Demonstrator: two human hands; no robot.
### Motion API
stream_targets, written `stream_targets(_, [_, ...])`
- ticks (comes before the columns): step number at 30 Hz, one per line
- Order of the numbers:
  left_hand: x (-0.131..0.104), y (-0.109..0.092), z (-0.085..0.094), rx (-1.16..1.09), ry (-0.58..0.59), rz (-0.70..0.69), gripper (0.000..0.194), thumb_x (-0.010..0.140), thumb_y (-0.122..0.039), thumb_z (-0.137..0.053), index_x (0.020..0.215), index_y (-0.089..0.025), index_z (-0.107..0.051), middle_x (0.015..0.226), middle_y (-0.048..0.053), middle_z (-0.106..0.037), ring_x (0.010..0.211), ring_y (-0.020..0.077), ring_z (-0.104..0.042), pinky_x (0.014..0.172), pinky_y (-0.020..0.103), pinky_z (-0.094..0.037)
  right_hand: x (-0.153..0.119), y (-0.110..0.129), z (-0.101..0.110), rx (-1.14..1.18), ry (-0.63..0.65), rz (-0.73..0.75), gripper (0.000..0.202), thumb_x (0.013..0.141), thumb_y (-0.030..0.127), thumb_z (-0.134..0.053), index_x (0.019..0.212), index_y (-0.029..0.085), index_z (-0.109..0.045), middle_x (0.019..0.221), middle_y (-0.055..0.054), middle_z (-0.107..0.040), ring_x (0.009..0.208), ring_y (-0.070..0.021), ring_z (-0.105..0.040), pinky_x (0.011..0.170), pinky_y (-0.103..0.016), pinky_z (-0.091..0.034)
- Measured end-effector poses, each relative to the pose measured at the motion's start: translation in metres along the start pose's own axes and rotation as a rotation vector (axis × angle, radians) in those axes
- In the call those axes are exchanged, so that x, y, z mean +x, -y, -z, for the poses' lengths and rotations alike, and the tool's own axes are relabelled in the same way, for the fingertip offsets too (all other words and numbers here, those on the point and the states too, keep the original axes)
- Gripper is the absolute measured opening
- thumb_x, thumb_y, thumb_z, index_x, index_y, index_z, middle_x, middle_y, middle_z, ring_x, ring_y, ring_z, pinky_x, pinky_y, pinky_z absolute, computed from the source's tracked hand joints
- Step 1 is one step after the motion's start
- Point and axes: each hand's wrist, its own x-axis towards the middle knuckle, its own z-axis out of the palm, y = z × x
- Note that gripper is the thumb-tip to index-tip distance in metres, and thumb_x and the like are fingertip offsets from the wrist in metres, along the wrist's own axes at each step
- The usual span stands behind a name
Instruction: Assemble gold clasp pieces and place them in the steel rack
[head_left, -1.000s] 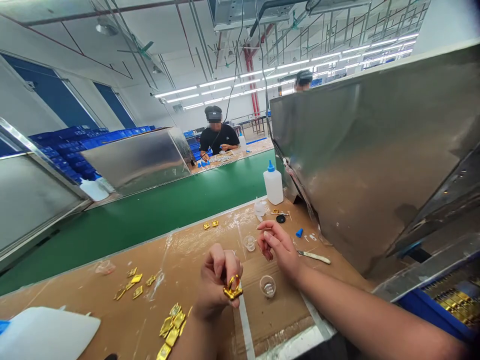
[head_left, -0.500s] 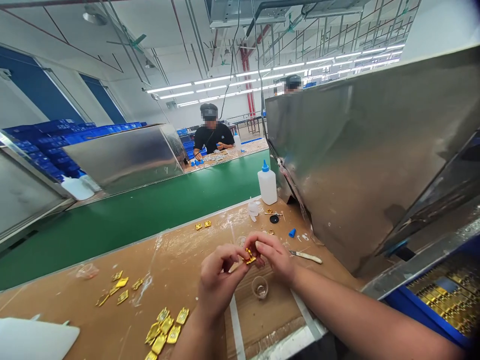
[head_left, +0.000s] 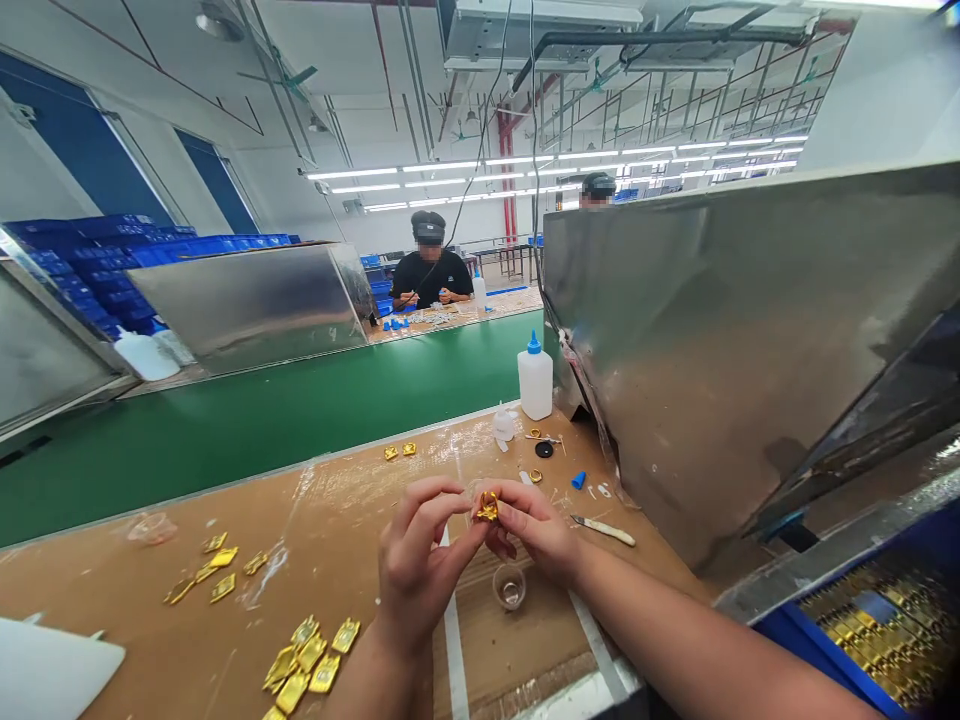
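A small shiny gold metal piece [head_left: 488, 507] is held up between my two hands above the bench. My right hand [head_left: 536, 522] pinches it from the right with thumb and fingers. At its left side, the thumb and fingertips of my left hand [head_left: 426, 555] close on it; their exact contact is partly hidden. Just below the hands stands a small clear plastic cup [head_left: 510, 588]. A knife with a pale handle [head_left: 609, 531] lies right of my right hand. Several gold square pieces [head_left: 311, 655] are heaped left of my left forearm, with more gold pieces [head_left: 223, 588] farther left.
A white bottle with a blue cap [head_left: 535, 384] stands at the bench's back, near a metal partition [head_left: 720, 370]. A black disc [head_left: 544, 450] and a blue cap [head_left: 578, 480] lie nearby. A blue crate [head_left: 817, 650] of gold parts sits lower right. Across the green belt [head_left: 315, 385] a co-worker [head_left: 431, 275] sits.
The gold piece has been turned in my fingers and now shows a ring-like upper part. My left fingers have spread slightly leftward. The camera view has shifted a little.
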Motion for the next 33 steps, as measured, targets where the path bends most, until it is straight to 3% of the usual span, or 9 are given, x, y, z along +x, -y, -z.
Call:
stream_targets(3, [0.000,0.000,0.002,0.044,0.013,-0.069,0.032,0.085,-0.008,-0.077,0.109,-0.027,-0.069,0.111,0.006,-0.061,0.089,0.0185,-0.063,0.069,0.028,-0.052,-0.001,0.001,-0.001,0.008,-0.006,-0.009,0.041,0.094,0.056,-0.061,0.097,0.015,-0.060,0.068,0.002,-0.052,0.053,-0.0092,-0.047,0.049,-0.023,-0.034])
stream_targets(14, [-0.001,-0.001,0.002,0.175,0.064,-0.168,0.029,0.089,-0.007,-0.071,0.112,-0.025,-0.071,0.107,0.005,-0.063,0.079,0.0142,-0.066,0.071,0.026,-0.054,-0.001,-0.004,-0.001,-0.051,-0.012,0.033,0.040,0.094,0.055,-0.063,0.104,0.016,-0.061,0.063,0.004,-0.047,0.050,-0.0084,-0.043,0.049,-0.022,-0.034])
stream_targets(17, [-0.001,0.002,0.006,0.241,0.058,-0.169,0.027,0.091,-0.010,-0.070,0.113,-0.026,-0.069,0.107,0.005,-0.064,0.080,0.0144,-0.067,0.074,0.026,-0.053,0.001,-0.004,-0.002,-0.114,-0.119,0.031,0.043,0.096,0.054,-0.060,0.117,0.016,-0.062,0.065,0.004,-0.047,0.051,-0.0080,-0.041,0.049,-0.022,-0.032])
stream_targets(19, [0.003,0.008,0.014,0.358,0.062,-0.071,0.020,0.095,-0.017,-0.067,0.113,-0.026,-0.069,0.108,0.004,-0.065,0.084,0.0159,-0.068,0.074,0.027,-0.051,0.001,-0.004,-0.002,-0.178,-0.249,0.043,0.041,0.097,0.052,-0.058,0.119,0.018,-0.062,0.072,0.003,-0.051,0.052,-0.0075,-0.041,0.049,-0.022,-0.030])
stream_targets(21, [0.013,0.020,0.028,0.551,0.140,0.137,0.012,0.100,-0.027,-0.061,0.108,-0.028,-0.070,0.110,0.003,-0.066,0.081,0.0166,-0.067,0.065,0.027,-0.046,0.001,-0.004,0.000,-0.245,-0.358,0.062,0.036,0.099,0.050,-0.057,0.116,0.019,-0.063,0.077,0.001,-0.052,0.054,-0.0075,-0.041,0.050,-0.022,-0.029])
stream_targets(23, [0.024,0.038,0.045,0.769,0.300,0.379,0.022,0.103,-0.036,-0.051,0.103,-0.029,-0.071,0.110,0.002,-0.068,0.076,0.0172,-0.066,0.056,0.028,-0.038,0.000,-0.004,0.002,-0.306,-0.415,0.088,0.033,0.100,0.049,-0.055,0.114,0.020,-0.063,0.077,0.001,-0.051,0.056,-0.0084,-0.040,0.050,-0.023,-0.028])
stream_targets(25, [0.035,0.063,0.062,0.939,0.454,0.535,0.031,0.105,-0.039,-0.043,0.105,-0.029,-0.072,0.109,0.003,-0.069,0.084,0.0203,-0.067,0.056,0.027,-0.034,0.000,-0.003,0.003,-0.363,-0.439,0.116,0.031,0.101,0.048,-0.053,0.112,0.020,-0.063,0.078,0.000,-0.051,0.058,-0.0097,-0.041,0.051,-0.023,-0.029])
stream_targets(29, [0.041,0.116,0.083,1.024,0.565,0.613,0.028,0.101,-0.032,-0.047,0.096,-0.023,-0.074,0.104,0.007,-0.070,0.092,0.0241,-0.066,0.060,0.028,-0.036,-0.002,0.003,0.002,-0.475,-0.428,0.163,0.027,0.102,0.043,-0.051,0.108,0.020,-0.063,0.081,-0.001,-0.056,0.066,-0.0121,-0.049,0.059,-0.025,-0.036])
stream_targets(33, [0.036,0.147,0.083,1.052,0.648,0.650,0.026,0.102,-0.028,-0.050,0.093,-0.017,-0.071,0.102,0.008,-0.069,0.091,0.0228,-0.065,0.074,0.032,-0.048,-0.002,0.007,0.001,-0.594,-0.394,0.195,0.024,0.102,0.039,-0.049,0.103,0.020,-0.064,0.085,-0.002,-0.061,0.073,-0.0140,-0.055,0.067,-0.027,-0.041])
